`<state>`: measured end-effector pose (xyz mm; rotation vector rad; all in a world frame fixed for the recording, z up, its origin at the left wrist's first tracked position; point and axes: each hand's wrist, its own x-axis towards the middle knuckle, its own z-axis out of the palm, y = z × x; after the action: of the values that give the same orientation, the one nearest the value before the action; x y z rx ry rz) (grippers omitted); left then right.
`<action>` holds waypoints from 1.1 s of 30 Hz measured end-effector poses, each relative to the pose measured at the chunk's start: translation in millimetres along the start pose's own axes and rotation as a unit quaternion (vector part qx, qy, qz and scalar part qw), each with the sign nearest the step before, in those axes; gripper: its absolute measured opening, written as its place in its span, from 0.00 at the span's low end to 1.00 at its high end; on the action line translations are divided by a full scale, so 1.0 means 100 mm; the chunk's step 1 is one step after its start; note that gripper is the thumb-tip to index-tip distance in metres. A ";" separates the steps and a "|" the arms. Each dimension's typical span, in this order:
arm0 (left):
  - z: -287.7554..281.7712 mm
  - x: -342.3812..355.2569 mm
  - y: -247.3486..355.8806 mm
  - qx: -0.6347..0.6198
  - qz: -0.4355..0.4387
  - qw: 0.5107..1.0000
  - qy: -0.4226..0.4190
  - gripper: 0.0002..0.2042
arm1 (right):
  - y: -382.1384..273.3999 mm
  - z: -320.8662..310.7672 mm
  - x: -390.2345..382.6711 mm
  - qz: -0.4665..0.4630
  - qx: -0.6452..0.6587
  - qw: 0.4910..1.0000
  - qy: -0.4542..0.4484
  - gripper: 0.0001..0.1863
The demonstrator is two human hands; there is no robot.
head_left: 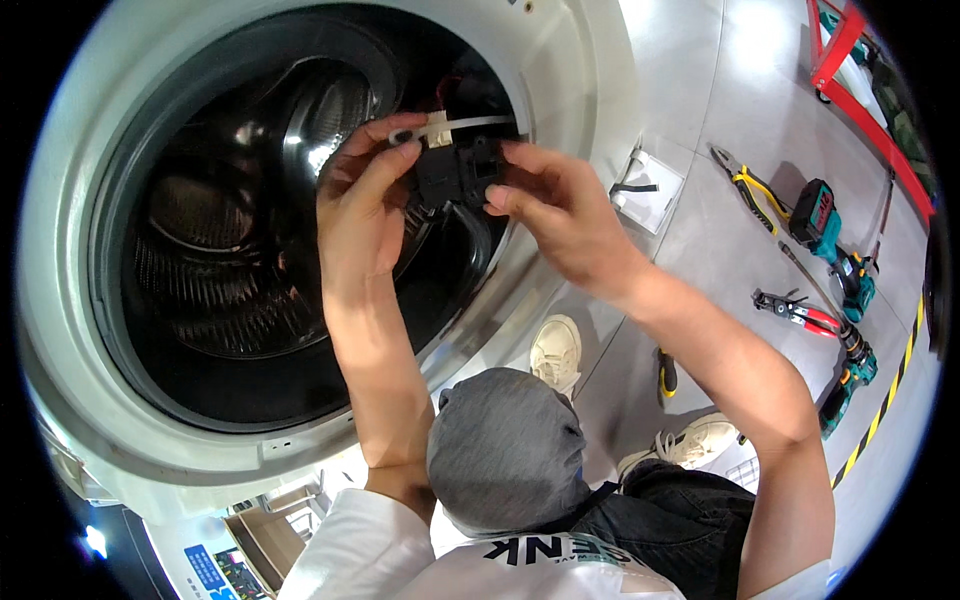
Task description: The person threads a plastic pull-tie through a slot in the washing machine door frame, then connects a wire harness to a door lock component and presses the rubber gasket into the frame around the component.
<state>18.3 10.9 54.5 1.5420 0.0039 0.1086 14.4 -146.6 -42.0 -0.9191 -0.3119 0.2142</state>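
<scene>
A black plastic door lock (450, 176), boxy with slots and openings, is held up before the round opening of a washing machine (575, 70). My left hand (365, 180) pinches its left side, thumb and fingertips closed near a pale connector (439, 128). A thin white strip (470, 123) runs from those fingertips toward the opening's right rim. On the other side, my right hand (565, 205) grips the part's right edge between thumb and forefinger. Behind both hands lie the dark rubber door seal (160, 385) and the metal drum (215, 290).
On the grey floor to the right lie combination pliers (748, 190), a teal cordless tool (822, 225), another power tool (850, 385), red-handled pliers (805, 315) and a yellow-black handle (667, 375). A red frame (845, 45) stands far right. A grey cap (508, 450) shows between my arms.
</scene>
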 end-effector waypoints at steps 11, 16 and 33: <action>0.16 -0.09 0.03 0.176 0.034 0.984 0.019 0.09 | -0.09 0.09 -0.08 -0.042 -0.146 0.976 0.157 0.14; 0.17 -0.10 -0.09 0.188 0.086 0.977 0.052 0.06 | -0.10 0.10 -0.10 -0.076 -0.171 0.970 0.158 0.14; 0.20 -0.17 -0.19 0.273 0.150 0.944 0.108 0.06 | -0.19 -0.06 -0.10 -0.181 -0.425 0.880 0.109 0.08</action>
<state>4.4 -11.1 35.2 2.0702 -0.0295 0.5586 8.1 -165.3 -31.2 -1.7144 -0.3656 -0.4148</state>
